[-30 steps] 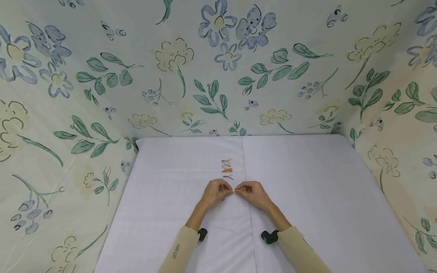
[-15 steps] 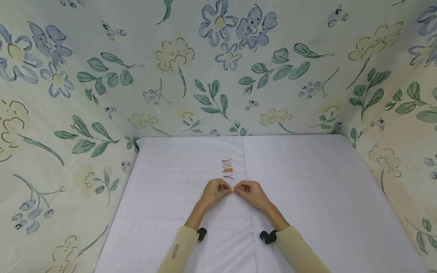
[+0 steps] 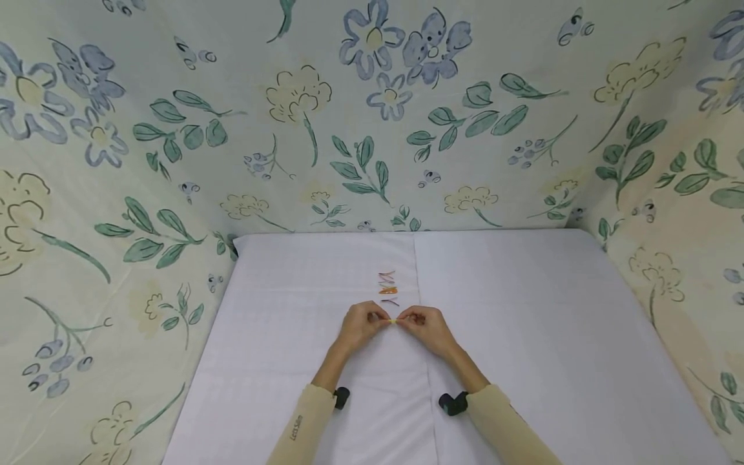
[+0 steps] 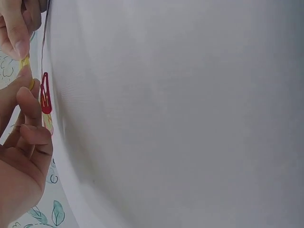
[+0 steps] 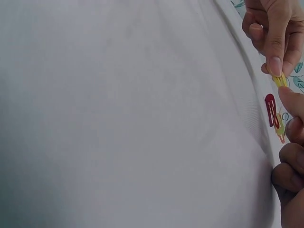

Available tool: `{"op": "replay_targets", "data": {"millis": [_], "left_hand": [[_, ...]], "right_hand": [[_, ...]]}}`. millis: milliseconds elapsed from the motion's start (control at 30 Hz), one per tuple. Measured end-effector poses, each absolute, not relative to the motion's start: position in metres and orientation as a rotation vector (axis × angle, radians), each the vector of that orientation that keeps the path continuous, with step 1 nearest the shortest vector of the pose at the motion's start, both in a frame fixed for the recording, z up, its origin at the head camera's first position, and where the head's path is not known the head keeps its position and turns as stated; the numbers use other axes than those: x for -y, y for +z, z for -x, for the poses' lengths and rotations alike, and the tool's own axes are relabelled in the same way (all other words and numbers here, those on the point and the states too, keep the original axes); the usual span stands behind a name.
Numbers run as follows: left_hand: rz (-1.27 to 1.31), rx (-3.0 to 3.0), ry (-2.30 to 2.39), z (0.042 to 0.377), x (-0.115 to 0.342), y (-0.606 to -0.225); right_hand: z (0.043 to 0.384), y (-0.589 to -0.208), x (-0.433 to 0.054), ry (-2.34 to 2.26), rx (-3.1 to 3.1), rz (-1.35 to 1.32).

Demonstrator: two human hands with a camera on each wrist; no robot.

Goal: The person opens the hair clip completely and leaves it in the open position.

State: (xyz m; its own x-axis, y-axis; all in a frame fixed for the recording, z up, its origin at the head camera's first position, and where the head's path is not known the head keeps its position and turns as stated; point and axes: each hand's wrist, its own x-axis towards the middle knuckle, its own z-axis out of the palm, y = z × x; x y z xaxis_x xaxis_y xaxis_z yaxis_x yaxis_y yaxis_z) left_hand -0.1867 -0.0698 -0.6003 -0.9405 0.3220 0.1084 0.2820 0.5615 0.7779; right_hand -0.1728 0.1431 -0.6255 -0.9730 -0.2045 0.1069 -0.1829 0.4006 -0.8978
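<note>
A small yellow snap hair clip [image 3: 393,321] is stretched between my fingertips, near the middle of the table. My left hand [image 3: 361,326] pinches one end between thumb and finger. From the other side, my right hand [image 3: 429,328] pinches the opposite end. Both wrist views show the yellow clip partly covered by the fingers. Just beyond the hands, a red snap hair clip [image 4: 46,95] lies on the white cloth. Behind it is an orange clip [image 3: 388,290], followed by more thin, light-coloured clips [image 3: 386,276] in a column leading away.
A white cloth [image 3: 523,310] with a seam covers the table. Floral fabric [image 3: 372,161] hangs behind the table's far edge and along both sides. Dark wrist cameras [image 3: 453,404] sit at the cuffs of the beige sleeves [image 3: 508,420].
Both hands have shifted slightly left and forward with the yellow hair clip, closer to the column of clips. The clips on the cloth have stayed put.
</note>
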Motion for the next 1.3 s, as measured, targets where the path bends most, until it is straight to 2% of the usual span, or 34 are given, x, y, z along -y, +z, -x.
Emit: {"op": "replay_targets", "data": {"millis": [633, 1300], "left_hand": [[-0.365, -2.669, 1.397, 0.187, 0.073, -0.605], [-0.378, -2.879, 1.288, 0.190, 0.072, -0.600]], "right_hand": [[0.173, -0.628, -0.141, -1.716, -2.595, 0.308], [0.176, -0.626, -0.131, -1.779, -2.623, 0.277]]}}
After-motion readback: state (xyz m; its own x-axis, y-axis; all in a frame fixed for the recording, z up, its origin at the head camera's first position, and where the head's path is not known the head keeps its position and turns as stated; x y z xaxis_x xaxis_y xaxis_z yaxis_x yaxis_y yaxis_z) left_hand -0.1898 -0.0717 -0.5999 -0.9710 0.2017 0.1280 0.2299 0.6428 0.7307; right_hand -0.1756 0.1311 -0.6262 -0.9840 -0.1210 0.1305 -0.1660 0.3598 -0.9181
